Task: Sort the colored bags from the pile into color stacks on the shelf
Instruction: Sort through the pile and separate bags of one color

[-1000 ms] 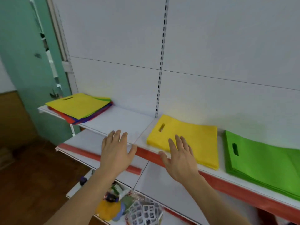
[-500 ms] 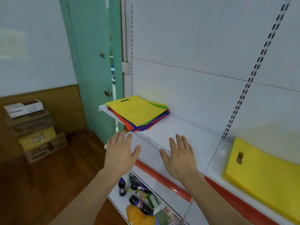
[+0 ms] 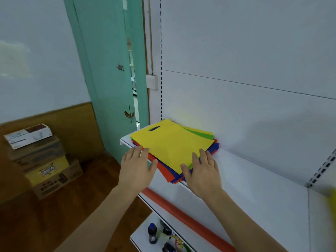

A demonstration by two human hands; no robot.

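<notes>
Wood floor (image 3: 36, 224); stacked boxes (image 3: 41, 159) far left by the wall; green door (image 3: 109, 79) ajar; white shelf (image 3: 254, 179), bare to the right of the pile (image 3: 172, 148), which sits at its left end, yellow bag on top, red and blue edges below; left hand (image 3: 135, 169) and right hand (image 3: 203, 172) flat, fingers spread, holding nothing, at the pile's front edge; contact unclear; bottles (image 3: 152, 233) below, partly cut off.

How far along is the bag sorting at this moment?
Done: a sliver of yellow at the right edge may be a sorted stack. In hand: nothing yet; left hand and right hand are open at the mixed pile. Left: its yellow, green, red and blue bags.
</notes>
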